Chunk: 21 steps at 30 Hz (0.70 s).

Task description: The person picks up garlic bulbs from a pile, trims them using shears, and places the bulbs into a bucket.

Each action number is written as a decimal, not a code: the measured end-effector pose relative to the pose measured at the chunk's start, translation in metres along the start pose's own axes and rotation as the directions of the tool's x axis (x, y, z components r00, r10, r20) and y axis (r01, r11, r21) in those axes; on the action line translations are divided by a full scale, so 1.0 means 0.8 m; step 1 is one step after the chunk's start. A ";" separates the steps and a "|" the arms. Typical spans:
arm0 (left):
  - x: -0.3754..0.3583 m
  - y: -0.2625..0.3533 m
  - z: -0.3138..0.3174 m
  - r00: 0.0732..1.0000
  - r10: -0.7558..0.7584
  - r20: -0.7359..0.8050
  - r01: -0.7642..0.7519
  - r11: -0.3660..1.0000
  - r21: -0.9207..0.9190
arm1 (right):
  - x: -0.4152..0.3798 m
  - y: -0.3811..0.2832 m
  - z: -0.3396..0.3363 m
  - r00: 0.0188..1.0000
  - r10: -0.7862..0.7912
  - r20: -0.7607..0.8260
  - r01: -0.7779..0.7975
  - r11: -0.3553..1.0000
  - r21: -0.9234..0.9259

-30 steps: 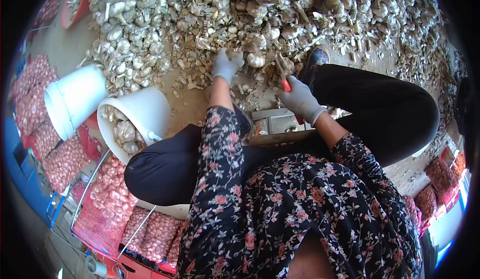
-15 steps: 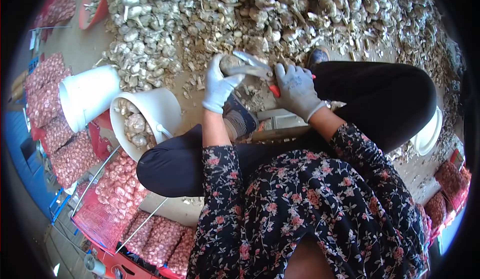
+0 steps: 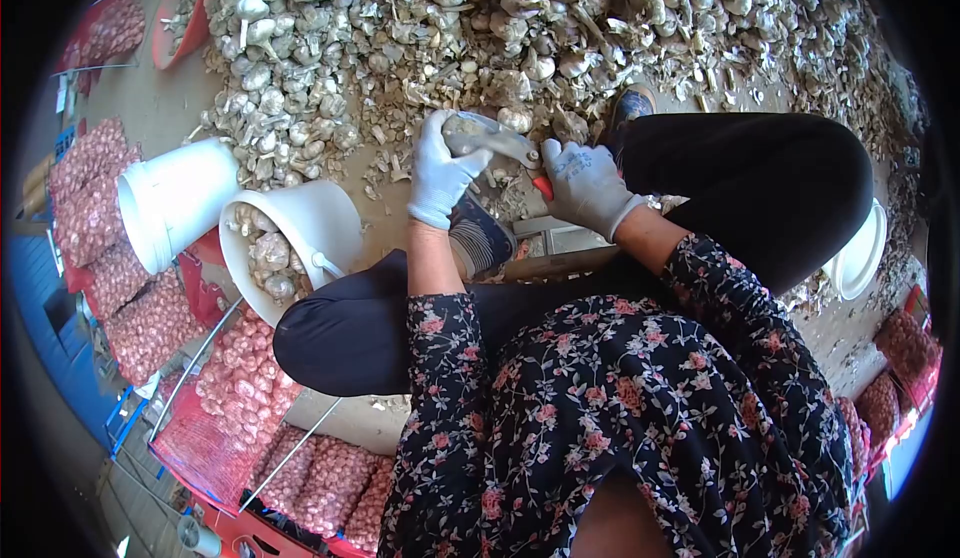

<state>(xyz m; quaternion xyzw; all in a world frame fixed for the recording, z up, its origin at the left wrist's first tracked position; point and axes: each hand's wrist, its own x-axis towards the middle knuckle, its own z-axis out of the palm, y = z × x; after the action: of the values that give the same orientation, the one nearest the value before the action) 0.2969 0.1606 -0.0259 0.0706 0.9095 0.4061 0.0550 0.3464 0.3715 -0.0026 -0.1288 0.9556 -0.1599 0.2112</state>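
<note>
My left hand (image 3: pixel 440 170), in a pale grey glove, is closed around a garlic bulb (image 3: pixel 457 126). My right hand (image 3: pixel 592 186), gloved too, grips pruning shears (image 3: pixel 512 144) by their red handles. The metal blades point left and lie against the bulb, somewhat blurred; a stem between them cannot be made out. Below the left forearm, a white bucket (image 3: pixel 338 220) leans toward me and holds several garlic bulbs (image 3: pixel 270 253).
A large garlic heap (image 3: pixel 560 18) spreads ahead, with loose husks near my shoes. Another white bucket (image 3: pixel 185 198) lies tilted at left, beside red mesh sacks (image 3: pixel 150 318) of garlic. At right stands a white container (image 3: pixel 862 253); a red tub (image 3: pixel 182 18) is far left.
The shears' blades have drawn closer together at the garlic bulb, and the right hand's fingers have closed further on the handles. The left hand stays nearly in place.
</note>
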 end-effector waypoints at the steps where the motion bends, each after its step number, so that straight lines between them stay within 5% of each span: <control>1: 0.004 -0.002 0.000 0.988 -0.131 0.087 0.148 0.963 -0.227 | 0.001 0.001 0.010 1.000 0.004 0.011 -0.005 0.992 0.126; 2: 0.009 -0.003 0.000 0.954 -0.231 0.194 0.294 0.855 -0.427 | 0.005 0.004 0.014 1.000 0.005 0.015 -0.009 0.969 0.246; 5: 0.006 -0.002 0.001 0.955 -0.244 0.171 0.297 0.817 -0.494 | 0.011 0.009 0.014 0.999 0.036 0.020 -0.039 0.979 0.200; 9: 0.008 -0.021 -0.002 0.994 -0.103 -0.026 0.092 0.960 -0.266 | 0.006 0.012 -0.003 0.992 0.124 0.027 -0.127 0.970 0.208; 13: 0.002 -0.019 -0.006 0.996 -0.093 0.006 0.090 0.949 -0.303 | -0.001 0.007 -0.017 0.994 -0.023 -0.108 0.030 0.997 0.066; 15: 0.001 -0.019 -0.001 0.999 -0.047 -0.008 0.040 0.905 -0.423 | 0.009 0.003 -0.009 0.999 0.050 -0.016 -0.046 0.980 0.192; 17: 0.001 0.003 -0.006 0.968 -0.241 0.077 0.189 0.489 -0.852 | 0.010 0.004 -0.009 0.991 0.105 0.083 -0.125 0.945 0.303; 18: 0.003 0.012 -0.014 0.946 -0.283 0.158 0.250 0.327 -0.911 | 0.007 0.007 -0.011 0.993 0.101 0.059 -0.117 0.888 0.444; 21: 0.003 0.015 -0.012 0.982 -0.075 0.173 0.173 -0.004 -0.985 | -0.003 0.006 -0.021 0.995 0.069 0.071 -0.098 0.803 0.588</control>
<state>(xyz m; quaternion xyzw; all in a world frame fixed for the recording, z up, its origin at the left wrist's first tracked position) 0.2945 0.1620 -0.0110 -0.0547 0.3598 0.9183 0.1557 0.3400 0.3808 0.0113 -0.0182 0.8582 -0.4363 0.2698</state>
